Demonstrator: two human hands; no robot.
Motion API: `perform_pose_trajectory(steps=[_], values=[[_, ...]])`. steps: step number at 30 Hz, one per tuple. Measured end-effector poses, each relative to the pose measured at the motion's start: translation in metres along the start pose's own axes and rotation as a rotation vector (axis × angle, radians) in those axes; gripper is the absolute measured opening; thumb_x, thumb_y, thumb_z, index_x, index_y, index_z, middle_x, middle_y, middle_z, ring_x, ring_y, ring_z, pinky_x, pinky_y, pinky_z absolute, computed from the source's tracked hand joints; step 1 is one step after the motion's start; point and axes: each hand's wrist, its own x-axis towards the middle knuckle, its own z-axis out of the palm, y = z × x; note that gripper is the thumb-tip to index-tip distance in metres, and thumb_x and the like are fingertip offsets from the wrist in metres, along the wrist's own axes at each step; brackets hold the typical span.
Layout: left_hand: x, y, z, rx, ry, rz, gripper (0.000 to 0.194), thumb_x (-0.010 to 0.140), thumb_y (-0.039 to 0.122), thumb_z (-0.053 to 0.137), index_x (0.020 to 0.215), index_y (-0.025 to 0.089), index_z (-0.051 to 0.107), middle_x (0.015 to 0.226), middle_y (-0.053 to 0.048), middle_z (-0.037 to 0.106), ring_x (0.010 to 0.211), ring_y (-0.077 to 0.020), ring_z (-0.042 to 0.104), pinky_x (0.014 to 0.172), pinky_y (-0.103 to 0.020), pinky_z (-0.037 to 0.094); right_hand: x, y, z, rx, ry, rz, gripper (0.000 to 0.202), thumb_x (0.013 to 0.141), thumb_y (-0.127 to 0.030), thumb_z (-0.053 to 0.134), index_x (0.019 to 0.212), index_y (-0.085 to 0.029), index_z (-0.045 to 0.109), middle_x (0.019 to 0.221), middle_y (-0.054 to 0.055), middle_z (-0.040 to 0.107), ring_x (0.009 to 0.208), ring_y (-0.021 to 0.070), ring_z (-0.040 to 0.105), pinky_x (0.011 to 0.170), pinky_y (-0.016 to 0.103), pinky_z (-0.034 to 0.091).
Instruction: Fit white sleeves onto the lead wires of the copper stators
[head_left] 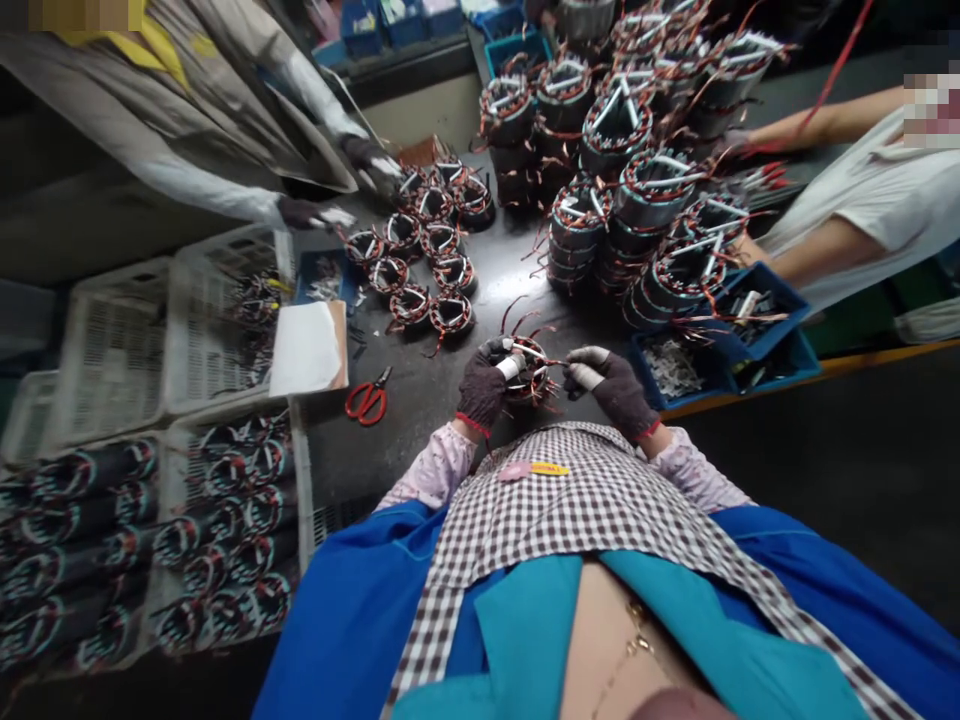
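A motor stator (531,378) with copper-coloured winding wires and a white sleeve sits at the table's near edge, in front of my apron. My left hand (486,384), in a dark glove with pale fingertips, is closed on the stator's left side, its thumb over the rim. On the other side my right hand (609,385), gloved alike, pinches the end of a wire (555,363) that runs out from the stator. Several loose wire ends stick up above the rim. The stator's lower part is partly hidden by my fingers.
Several small stators (405,235) stand at the back left, near a co-worker's gloved hands. Tall stacks of stators (577,235) rise at the back right, beside another person's arm. Red-handled scissors (367,402), a pad (306,348), blue bins (776,335) and crates (304,490) surround me.
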Motion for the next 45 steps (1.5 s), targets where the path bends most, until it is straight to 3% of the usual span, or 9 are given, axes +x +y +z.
perform_pose_trajectory(steps=[5,12,16,23,27,30,34,39,45], values=[[-0.002,0.000,-0.003,0.106,-0.042,0.062,0.060,0.062,0.037,0.110,0.103,0.022,0.069,0.101,-0.006,0.083,0.092,-0.0262,0.082,0.083,-0.040,0.071,0.023,-0.007,0.012,-0.586,-0.118,-0.294,0.009,0.102,-0.020,0.072,0.100,-0.023,0.080,0.110,0.011,0.088,0.101,0.0272,0.079,0.100,0.042,0.064],[-0.005,0.000,-0.003,0.143,-0.067,0.079,0.056,0.061,0.040,0.104,0.101,0.024,0.068,0.104,-0.006,0.082,0.096,-0.0280,0.081,0.086,-0.044,0.071,0.030,-0.014,0.017,-0.761,-0.157,-0.290,0.015,0.107,-0.017,0.071,0.111,-0.026,0.081,0.121,0.009,0.088,0.107,0.0276,0.082,0.095,0.036,0.061],[-0.005,0.007,-0.001,0.127,-0.106,0.059,0.060,0.060,0.041,0.105,0.104,0.025,0.067,0.101,-0.005,0.080,0.094,-0.0291,0.081,0.088,-0.047,0.070,0.031,-0.020,0.014,-0.888,-0.189,-0.254,0.019,0.115,-0.023,0.063,0.106,-0.025,0.080,0.105,0.010,0.087,0.094,0.0283,0.081,0.085,0.035,0.058],[-0.009,0.014,0.014,-0.107,-0.149,0.048,0.070,0.057,0.031,0.111,0.111,0.024,0.066,0.099,-0.003,0.078,0.095,-0.0256,0.079,0.091,-0.044,0.069,0.017,-0.048,0.006,-0.622,-0.105,-0.440,0.032,0.106,-0.032,0.077,0.137,-0.022,0.081,0.135,0.014,0.084,0.120,0.0317,0.080,0.108,0.042,0.062],[-0.013,0.015,0.017,-0.133,-0.214,-0.018,0.055,0.072,0.030,0.108,0.111,0.021,0.070,0.105,-0.007,0.080,0.098,-0.0268,0.081,0.099,-0.047,0.070,0.010,-0.055,0.005,-0.525,-0.098,-0.432,0.015,0.104,-0.038,0.080,0.113,-0.027,0.085,0.115,0.008,0.084,0.109,0.0281,0.079,0.104,0.042,0.064],[-0.018,0.024,0.003,-0.031,-0.135,-0.006,0.034,0.089,0.029,0.099,0.111,0.019,0.074,0.112,-0.012,0.083,0.114,-0.0330,0.083,0.111,-0.054,0.069,0.006,-0.035,-0.007,-0.309,0.024,-0.264,0.025,0.107,-0.048,0.076,0.117,-0.025,0.081,0.101,0.006,0.080,0.088,0.0227,0.077,0.082,0.036,0.065],[-0.021,0.029,-0.014,0.063,-0.111,0.008,0.032,0.081,0.011,0.103,0.097,0.019,0.076,0.110,-0.015,0.085,0.135,-0.0390,0.078,0.119,-0.051,0.068,-0.005,0.011,-0.022,-0.224,0.092,-0.133,0.028,0.102,-0.044,0.075,0.120,-0.024,0.079,0.096,0.005,0.080,0.079,0.0191,0.071,0.075,0.032,0.061],[-0.013,0.017,-0.011,-0.009,-0.082,-0.024,0.035,0.085,0.027,0.105,0.101,0.019,0.075,0.099,-0.011,0.085,0.112,-0.0325,0.087,0.101,-0.047,0.076,-0.010,0.049,-0.016,-0.365,0.082,-0.244,0.023,0.094,-0.041,0.077,0.105,-0.022,0.084,0.099,0.009,0.082,0.091,0.0243,0.074,0.093,0.041,0.064],[-0.008,0.008,-0.013,0.000,-0.096,-0.017,0.052,0.069,0.034,0.114,0.102,0.016,0.078,0.101,-0.012,0.088,0.095,-0.0290,0.087,0.084,-0.037,0.075,-0.011,0.067,0.000,-0.122,0.112,-0.005,0.035,0.085,-0.055,0.082,0.098,-0.022,0.078,0.082,0.004,0.077,0.078,0.0220,0.070,0.080,0.038,0.062]])
